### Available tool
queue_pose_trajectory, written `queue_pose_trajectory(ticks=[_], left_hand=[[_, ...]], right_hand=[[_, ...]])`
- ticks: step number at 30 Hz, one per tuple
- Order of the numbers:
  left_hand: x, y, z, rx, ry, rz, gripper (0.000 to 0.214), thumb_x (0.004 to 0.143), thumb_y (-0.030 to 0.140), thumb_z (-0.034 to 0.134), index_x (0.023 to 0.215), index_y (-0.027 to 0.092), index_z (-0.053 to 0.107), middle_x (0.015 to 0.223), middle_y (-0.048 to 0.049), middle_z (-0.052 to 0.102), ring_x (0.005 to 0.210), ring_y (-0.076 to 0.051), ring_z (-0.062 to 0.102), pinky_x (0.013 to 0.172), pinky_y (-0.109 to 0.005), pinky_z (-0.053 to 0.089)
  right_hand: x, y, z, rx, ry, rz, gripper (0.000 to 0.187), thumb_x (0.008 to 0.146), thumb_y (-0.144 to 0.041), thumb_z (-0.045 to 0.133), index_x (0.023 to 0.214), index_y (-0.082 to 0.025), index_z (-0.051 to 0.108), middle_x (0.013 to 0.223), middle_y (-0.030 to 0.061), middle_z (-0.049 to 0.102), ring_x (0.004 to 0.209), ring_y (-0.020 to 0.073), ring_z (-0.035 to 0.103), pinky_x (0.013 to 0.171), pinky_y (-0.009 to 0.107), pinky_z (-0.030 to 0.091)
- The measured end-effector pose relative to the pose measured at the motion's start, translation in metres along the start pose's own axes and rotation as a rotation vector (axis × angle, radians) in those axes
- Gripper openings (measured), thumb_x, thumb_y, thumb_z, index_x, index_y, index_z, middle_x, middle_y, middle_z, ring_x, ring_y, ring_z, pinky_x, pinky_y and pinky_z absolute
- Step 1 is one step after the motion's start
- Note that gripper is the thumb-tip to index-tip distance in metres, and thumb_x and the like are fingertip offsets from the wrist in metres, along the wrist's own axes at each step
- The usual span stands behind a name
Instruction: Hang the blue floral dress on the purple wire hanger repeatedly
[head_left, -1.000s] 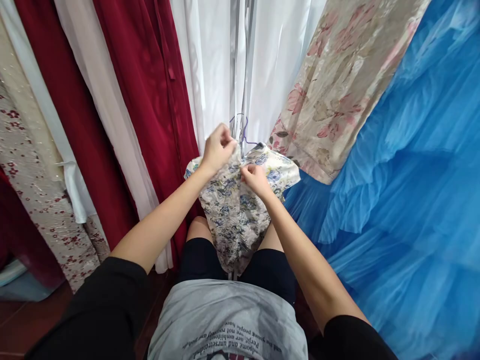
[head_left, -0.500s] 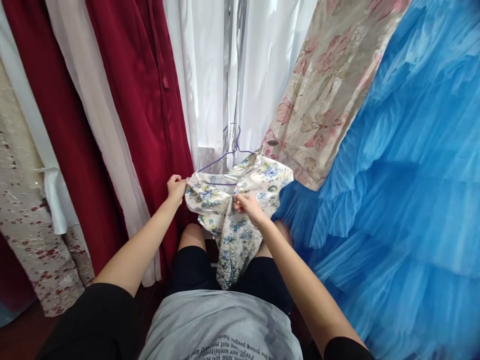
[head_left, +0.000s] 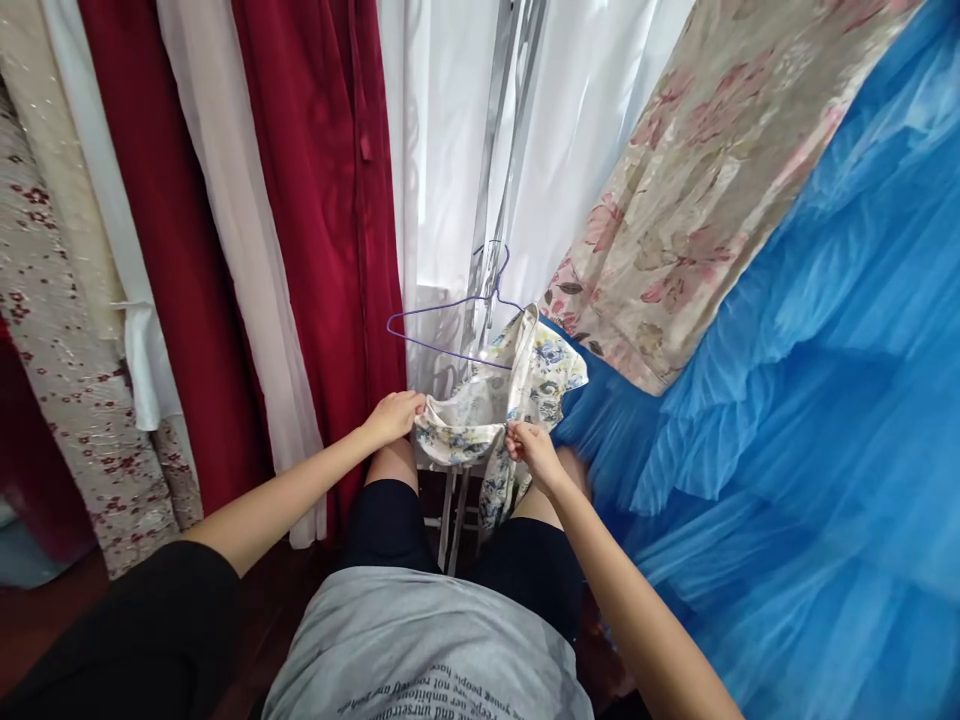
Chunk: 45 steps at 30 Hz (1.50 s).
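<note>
A white floral garment (head_left: 551, 370) with blue and yellow flowers hangs by one shoulder from a purple wire hanger (head_left: 435, 312). The hanger's left arm is bare, its hook up against a metal stand. My left hand (head_left: 397, 415) is closed on the garment's left shoulder edge, below and apart from the hanger. My right hand (head_left: 532, 448) pinches the front of the same garment near its neckline. Between my hands the neckline sags open. Part of the lower garment hangs between my knees.
Dark red drapes (head_left: 300, 220) and pale fabric hang at the left. Behind the hanger are a white curtain (head_left: 577, 150) and a metal stand (head_left: 499, 130). A beige floral dress (head_left: 675, 220) and a blue ruffled tulle gown (head_left: 825, 450) crowd the right side.
The garment's left shoulder has come off the hanger and moved down with my left hand. My right hand has shifted slightly down and right, still pinching the fabric.
</note>
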<state>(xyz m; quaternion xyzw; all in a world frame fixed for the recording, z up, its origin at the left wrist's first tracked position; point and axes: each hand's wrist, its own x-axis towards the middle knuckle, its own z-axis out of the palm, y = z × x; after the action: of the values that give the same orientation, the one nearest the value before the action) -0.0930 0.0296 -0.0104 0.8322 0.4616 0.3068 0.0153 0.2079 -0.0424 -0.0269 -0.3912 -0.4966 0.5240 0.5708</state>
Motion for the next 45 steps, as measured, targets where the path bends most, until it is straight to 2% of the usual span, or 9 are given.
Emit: queue_pose_trajectory(ticks=[6, 11, 16, 21, 26, 30, 35, 40, 45], left_hand=[[0.013, 0.070, -0.008, -0.222, 0.169, 0.233, 0.019, 0.090, 0.007, 0.041, 0.089, 0.020, 0.055, 0.093, -0.0052, 0.060, 0.091, -0.019, 0.060, 0.085, -0.031, 0.046], [0.014, 0.145, -0.023, -0.426, 0.269, 0.486, 0.022, 0.091, 0.002, 0.042, 0.091, 0.019, 0.056, 0.090, -0.0039, 0.058, 0.086, -0.016, 0.058, 0.081, -0.029, 0.047], [0.011, 0.177, -0.034, -0.458, 0.253, 0.558, 0.021, 0.096, 0.006, 0.044, 0.098, 0.021, 0.059, 0.095, -0.0051, 0.059, 0.087, -0.016, 0.059, 0.080, -0.029, 0.048], [0.015, 0.156, -0.037, -0.683, 0.088, 0.281, 0.005, 0.094, 0.019, 0.057, 0.098, 0.021, 0.058, 0.089, -0.0026, 0.061, 0.083, -0.016, 0.061, 0.075, -0.028, 0.047], [-0.032, 0.132, -0.018, -1.167, -0.505, -0.015, 0.060, 0.095, 0.074, 0.040, 0.116, 0.021, 0.058, 0.090, -0.0062, 0.067, 0.080, -0.020, 0.064, 0.072, -0.032, 0.052], [-0.066, 0.120, -0.012, -0.945, -0.708, 0.116, 0.073, 0.089, 0.083, 0.038, 0.098, 0.018, 0.070, 0.092, -0.0089, 0.070, 0.092, -0.024, 0.064, 0.093, -0.041, 0.051], [-0.037, 0.079, -0.043, -0.252, -0.461, 0.294, 0.048, 0.094, 0.063, 0.054, 0.082, 0.021, 0.075, 0.089, -0.0038, 0.073, 0.094, -0.022, 0.065, 0.121, -0.052, 0.020], [-0.012, 0.008, -0.080, 0.062, -0.384, 0.112, 0.036, 0.084, 0.058, 0.064, 0.077, 0.025, 0.078, 0.069, 0.0006, 0.071, 0.083, -0.022, 0.068, 0.109, -0.044, 0.035], [0.007, -0.034, -0.116, 0.170, -0.156, 0.000, 0.030, 0.079, 0.052, 0.065, 0.085, 0.025, 0.078, 0.086, -0.0028, 0.076, 0.089, -0.025, 0.069, 0.085, -0.032, 0.046]], right_hand=[[-0.004, 0.012, -0.037, 0.105, 0.327, -0.032, 0.042, 0.077, -0.048, 0.057, 0.059, -0.026, 0.026, 0.048, -0.0091, 0.025, 0.041, 0.0090, 0.021, 0.041, 0.024, 0.022], [-0.026, 0.019, -0.011, 0.117, 0.459, -0.104, 0.032, 0.082, -0.049, 0.054, 0.066, -0.025, 0.039, 0.057, -0.0055, 0.042, 0.049, 0.0124, 0.039, 0.047, 0.026, 0.036], [-0.045, -0.008, 0.036, 0.063, 0.190, -0.223, 0.037, 0.087, -0.062, 0.060, 0.084, -0.025, 0.058, 0.084, 0.0002, 0.062, 0.091, 0.0199, 0.059, 0.081, 0.030, 0.049], [-0.062, -0.049, 0.053, 0.045, -0.445, 0.127, 0.040, 0.075, -0.054, 0.082, 0.090, -0.023, 0.062, 0.082, -0.0003, 0.064, 0.088, 0.0211, 0.063, 0.080, 0.033, 0.050], [-0.068, -0.088, 0.046, 0.032, -0.800, 0.298, 0.046, 0.063, -0.028, 0.093, 0.099, -0.016, 0.067, 0.086, 0.0005, 0.070, 0.078, 0.0155, 0.065, 0.076, 0.028, 0.051], [-0.064, -0.116, 0.034, -0.065, -0.811, 0.220, 0.030, 0.071, -0.026, 0.087, 0.090, -0.014, 0.067, 0.080, -0.0002, 0.068, 0.071, 0.0119, 0.061, 0.067, 0.023, 0.048], [-0.052, -0.138, 0.015, -0.253, -0.762, 0.131, 0.030, 0.068, -0.022, 0.087, 0.091, -0.015, 0.067, 0.074, -0.0040, 0.061, 0.065, 0.0091, 0.053, 0.060, 0.019, 0.042], [-0.029, -0.144, -0.010, -0.476, -0.500, -0.061, 0.044, 0.068, -0.021, 0.084, 0.109, -0.019, 0.067, 0.089, -0.0001, 0.067, 0.074, 0.0146, 0.060, 0.067, 0.024, 0.047], [0.004, -0.130, -0.007, -0.889, -0.195, -0.393, 0.055, 0.078, -0.021, 0.073, 0.132, -0.019, 0.064, 0.125, 0.0114, 0.070, 0.112, 0.0288, 0.066, 0.099, 0.039, 0.049]])
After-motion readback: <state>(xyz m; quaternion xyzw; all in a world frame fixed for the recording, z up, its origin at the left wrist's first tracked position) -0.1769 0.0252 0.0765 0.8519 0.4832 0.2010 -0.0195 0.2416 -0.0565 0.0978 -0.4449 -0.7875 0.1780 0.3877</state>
